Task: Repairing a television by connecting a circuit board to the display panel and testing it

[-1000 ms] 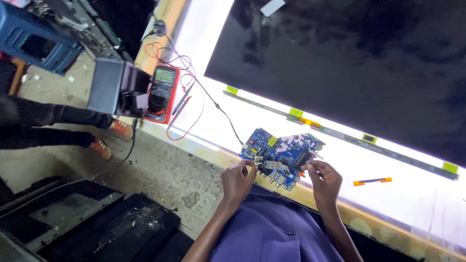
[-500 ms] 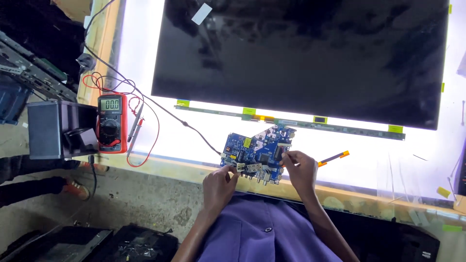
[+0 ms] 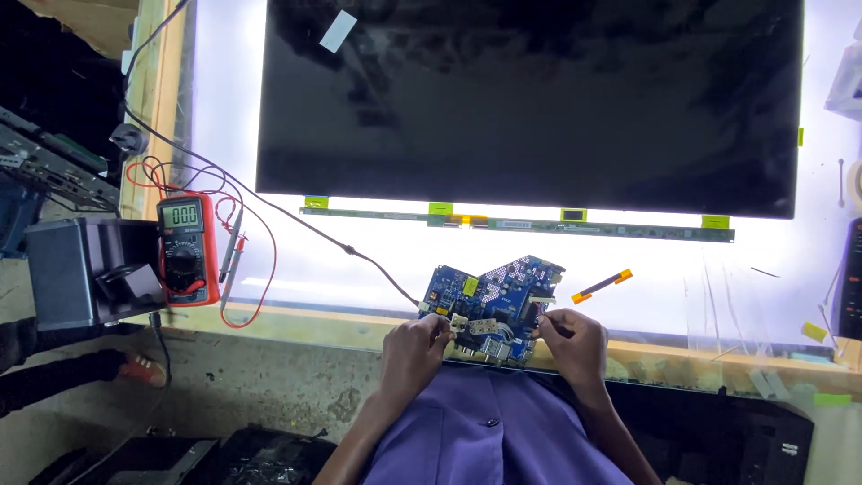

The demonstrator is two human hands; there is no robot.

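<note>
A blue circuit board [image 3: 494,296] lies at the near edge of a bright lit table. My left hand [image 3: 413,350] grips its lower left edge, by a small connector. My right hand [image 3: 570,346] pinches the board's right edge, fingers curled on it. A black cable [image 3: 359,256] runs from the board's left side away to the upper left. Behind the board a large dark screen panel [image 3: 530,99] lies flat, with a thin green strip board [image 3: 516,223] along its near edge.
A red multimeter [image 3: 186,250] with red and black leads sits at the left on the table's wooden rim [image 3: 296,319]. A black box [image 3: 81,269] stands left of it. An orange-tipped tool [image 3: 602,286] lies right of the board. Another person's foot [image 3: 144,368] shows lower left.
The view has swung right and down, bringing the whole screen panel into frame. Both hands stay on the circuit board at the table's edge.
</note>
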